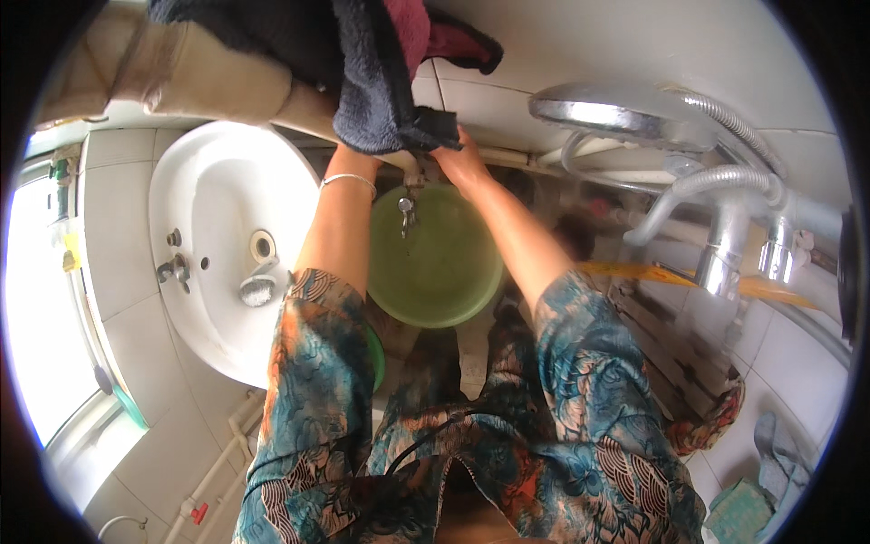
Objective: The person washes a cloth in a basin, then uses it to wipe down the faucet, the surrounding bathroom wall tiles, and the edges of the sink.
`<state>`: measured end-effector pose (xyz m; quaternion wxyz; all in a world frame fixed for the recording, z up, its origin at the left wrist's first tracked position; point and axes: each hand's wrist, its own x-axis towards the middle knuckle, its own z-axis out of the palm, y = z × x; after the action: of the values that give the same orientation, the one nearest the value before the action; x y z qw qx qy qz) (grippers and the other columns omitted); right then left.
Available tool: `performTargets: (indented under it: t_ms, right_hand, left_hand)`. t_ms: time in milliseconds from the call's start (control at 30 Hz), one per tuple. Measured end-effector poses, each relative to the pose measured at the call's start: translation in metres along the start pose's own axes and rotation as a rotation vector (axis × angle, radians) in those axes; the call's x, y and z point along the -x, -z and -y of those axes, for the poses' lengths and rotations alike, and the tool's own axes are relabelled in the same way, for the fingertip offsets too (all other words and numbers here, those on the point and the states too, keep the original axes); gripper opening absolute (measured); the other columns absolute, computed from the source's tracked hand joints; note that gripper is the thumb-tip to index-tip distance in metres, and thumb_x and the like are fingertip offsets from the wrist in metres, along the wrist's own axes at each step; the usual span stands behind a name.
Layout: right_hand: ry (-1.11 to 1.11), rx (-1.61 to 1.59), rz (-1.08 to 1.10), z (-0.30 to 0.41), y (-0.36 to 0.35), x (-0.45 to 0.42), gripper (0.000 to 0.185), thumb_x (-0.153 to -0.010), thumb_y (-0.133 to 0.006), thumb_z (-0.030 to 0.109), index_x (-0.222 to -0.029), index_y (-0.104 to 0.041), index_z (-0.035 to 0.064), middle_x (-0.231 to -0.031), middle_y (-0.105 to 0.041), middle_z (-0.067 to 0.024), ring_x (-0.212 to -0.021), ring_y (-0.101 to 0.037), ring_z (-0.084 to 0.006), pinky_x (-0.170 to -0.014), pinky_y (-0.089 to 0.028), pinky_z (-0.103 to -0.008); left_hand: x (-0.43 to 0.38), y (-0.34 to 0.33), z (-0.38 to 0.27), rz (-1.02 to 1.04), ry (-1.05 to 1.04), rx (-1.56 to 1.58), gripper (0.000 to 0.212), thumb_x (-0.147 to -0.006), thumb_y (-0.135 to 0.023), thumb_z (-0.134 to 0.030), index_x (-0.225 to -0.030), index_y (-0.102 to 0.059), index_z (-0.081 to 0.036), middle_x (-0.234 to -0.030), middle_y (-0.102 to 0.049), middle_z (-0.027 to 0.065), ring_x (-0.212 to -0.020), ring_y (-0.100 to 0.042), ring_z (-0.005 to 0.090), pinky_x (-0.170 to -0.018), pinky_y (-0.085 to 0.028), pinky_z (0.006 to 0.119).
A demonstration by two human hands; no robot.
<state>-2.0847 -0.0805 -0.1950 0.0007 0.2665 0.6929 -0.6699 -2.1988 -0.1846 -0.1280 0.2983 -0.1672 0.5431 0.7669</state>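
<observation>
A green plastic basin point(435, 272) sits below a small metal tap point(406, 207), between my forearms. My left hand point(359, 156) reaches past the basin's left side, a silver bangle point(350, 178) on its wrist. Hanging dark grey towels point(370, 112) cover most of that hand. On the right, my right hand point(463, 164) is just beyond the basin's far rim, beside the towel's lower edge. Its fingertips are hidden, and whether either hand grips anything does not show.
To the left is a white washbasin point(173, 316) with a strainer point(258, 290) in it. A shower head point(612, 112), flexible hose point(720, 177) and chrome fittings jut out at right. A beige pipe point(224, 78) runs across upper left. A green cloth point(741, 513) lies lower right.
</observation>
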Motion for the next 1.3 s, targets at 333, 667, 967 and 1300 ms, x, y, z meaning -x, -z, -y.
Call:
performTargets:
  t_ms: [333, 667, 967, 1300]
  right_hand:
    - [0.064, -0.514, -0.074, 0.049, -0.003, 0.007, 0.017, -0.082, -0.058, 0.017, -0.076, -0.06, 0.0018, -0.069, -0.054, 0.0002, -0.064, -0.044, -0.01, -0.059, -0.036, -0.0289]
    - [0.295, -0.378, 0.135, 0.105, 0.041, 0.039, 0.027, -0.088, -0.054, 0.013, -0.108, -0.059, -0.0039, -0.099, -0.062, -0.0044, -0.089, -0.057, -0.0104, -0.08, -0.044, -0.024]
    - [-0.04, -0.307, 0.119, 0.062, 0.072, 0.074, 0.027, -0.09, -0.049, 0.012, -0.113, -0.055, -0.0016, -0.099, -0.063, -0.0101, -0.092, -0.06, -0.0171, -0.08, -0.045, -0.0276]
    - [-0.189, -0.226, 0.119, 0.033, 0.087, 0.134, 0.029, -0.088, -0.05, 0.012, -0.115, -0.054, -0.0003, -0.099, -0.064, -0.0101, -0.092, -0.06, -0.0174, -0.079, -0.046, -0.0278]
  left_hand:
    - [-0.01, -0.006, -0.023, 0.047, -0.047, 0.142, 0.021, -0.087, -0.048, -0.008, -0.104, -0.051, 0.004, -0.101, -0.057, 0.017, -0.091, -0.057, 0.0307, -0.077, -0.048, 0.048]
    - [0.035, 0.029, -0.082, -0.232, -0.178, 0.382, 0.018, -0.086, -0.048, -0.002, -0.102, -0.05, 0.006, -0.1, -0.057, 0.0158, -0.087, -0.058, 0.0301, -0.075, -0.048, 0.052]
    - [0.072, 0.004, -0.119, -0.494, -0.514, 0.266, 0.016, -0.089, -0.044, -0.002, -0.103, -0.049, 0.005, -0.099, -0.058, 0.0166, -0.084, -0.059, 0.0251, -0.075, -0.049, 0.039]
    - [0.084, -0.009, -0.143, -0.442, -0.454, 0.327, 0.022, -0.079, -0.044, -0.001, -0.1, -0.047, 0.004, -0.087, -0.051, 0.0095, -0.073, -0.048, 0.0176, -0.063, -0.043, 0.033]
